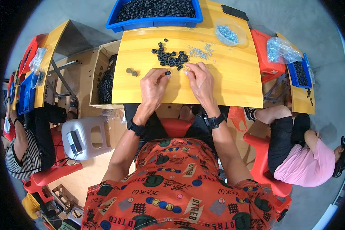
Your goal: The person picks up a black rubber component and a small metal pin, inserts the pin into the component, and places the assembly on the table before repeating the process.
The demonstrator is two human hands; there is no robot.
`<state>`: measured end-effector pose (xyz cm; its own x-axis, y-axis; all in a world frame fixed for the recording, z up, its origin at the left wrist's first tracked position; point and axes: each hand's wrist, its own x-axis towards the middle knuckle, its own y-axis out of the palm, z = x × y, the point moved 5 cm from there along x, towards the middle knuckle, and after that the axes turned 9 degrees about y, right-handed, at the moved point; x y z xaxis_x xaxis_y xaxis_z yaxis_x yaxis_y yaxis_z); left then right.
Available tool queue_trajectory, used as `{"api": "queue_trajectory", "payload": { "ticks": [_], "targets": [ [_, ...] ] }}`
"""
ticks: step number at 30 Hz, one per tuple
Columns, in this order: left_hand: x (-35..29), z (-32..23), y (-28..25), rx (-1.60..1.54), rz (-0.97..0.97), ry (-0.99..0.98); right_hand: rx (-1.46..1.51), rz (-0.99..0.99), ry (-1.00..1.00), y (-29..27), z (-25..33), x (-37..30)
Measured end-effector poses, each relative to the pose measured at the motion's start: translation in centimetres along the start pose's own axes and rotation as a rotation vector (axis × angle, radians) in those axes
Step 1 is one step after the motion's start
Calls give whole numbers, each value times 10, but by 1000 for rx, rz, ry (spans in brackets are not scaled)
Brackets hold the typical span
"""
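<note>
My left hand pinches a small black ring-like plastic piece between thumb and fingertips, just above the yellow table. My right hand is at the near right side of a loose pile of the same black pieces. Its thumb and index finger are bent and apart, close to the pile, and nothing shows between them. Small clear bluish bits lie scattered just right of the pile. Two greyish-brown round pieces sit to the left of my left hand.
A blue tray full of black pieces stands at the table's far edge. Right of it are a clear bowl of bluish bits and a dark phone. A cardboard box of black pieces is at the left. People sit at tables on both sides.
</note>
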<state>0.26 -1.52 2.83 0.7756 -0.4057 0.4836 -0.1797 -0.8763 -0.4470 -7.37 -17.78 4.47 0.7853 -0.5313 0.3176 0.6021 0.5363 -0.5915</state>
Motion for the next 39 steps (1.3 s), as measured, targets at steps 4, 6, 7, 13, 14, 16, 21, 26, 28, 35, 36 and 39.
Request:
{"api": "queue_trajectory", "payload": {
  "ticks": [4,6,7,13,14,16,21,26,28,35,36,39],
  "targets": [
    [-10,15,0,-398,2,-280,-70,27,-46,6,-4,1],
    [-15,25,3,-582,1,-402,-41,30,-34,4,-4,-2],
    [-16,27,4,-637,17,-405,-14,28,-22,3,-3,-3],
    [-17,11,-2,-721,-2,-355,301,128,178,1,11,-23],
    [-17,5,-5,-692,-20,-339,301,128,180,1,14,-25],
    [-15,0,-8,-642,3,-256,440,133,211,1,17,-29],
    [-16,-2,-12,-743,-13,-227,495,173,224,-2,30,-32],
    [-20,-4,-13,-830,-13,-386,664,231,309,3,23,-34],
    [-20,-7,-13,-798,-12,-334,789,268,363,6,22,-35],
    [-17,-20,-17,-631,31,-145,822,328,368,7,27,-33],
    [-17,-21,-16,-630,31,-146,774,326,366,9,25,-33],
    [-16,-25,-20,-533,20,-67,746,319,343,13,24,-35]
  ]
}}
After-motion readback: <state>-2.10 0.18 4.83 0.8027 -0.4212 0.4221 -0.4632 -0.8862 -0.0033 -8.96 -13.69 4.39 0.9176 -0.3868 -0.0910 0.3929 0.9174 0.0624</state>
